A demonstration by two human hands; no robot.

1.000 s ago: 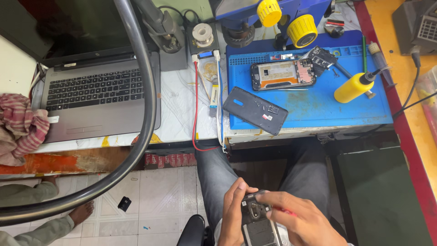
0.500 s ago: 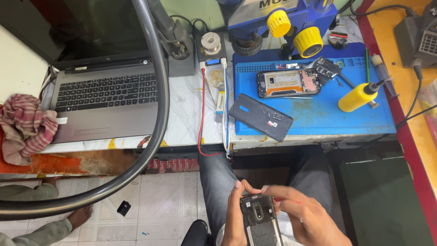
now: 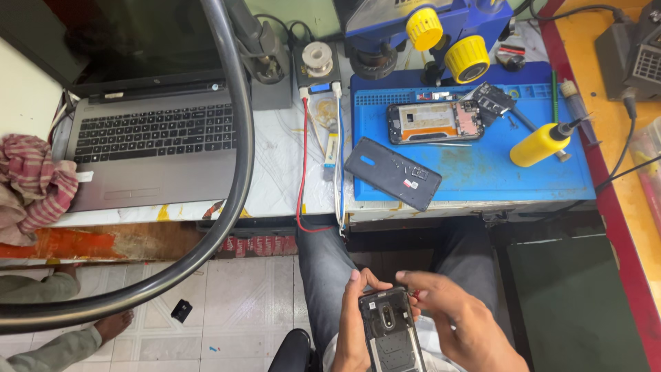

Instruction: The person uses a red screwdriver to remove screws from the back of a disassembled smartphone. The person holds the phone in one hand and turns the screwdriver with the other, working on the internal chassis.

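Down over my lap, my left hand (image 3: 352, 324) wraps the open-backed phone (image 3: 390, 329) along its edge. My right hand (image 3: 460, 324) pinches something small and red at its top corner, mostly hidden by my fingers. The frame's bottom edge crops the phone.

- desk (image 3: 282, 172): white top, carrying an open laptop (image 3: 155, 141) at left
- blue mat (image 3: 482, 162) at right
- striped cloth (image 3: 34, 182) on the left edge
- red and white cables (image 3: 306, 158) between laptop and mat
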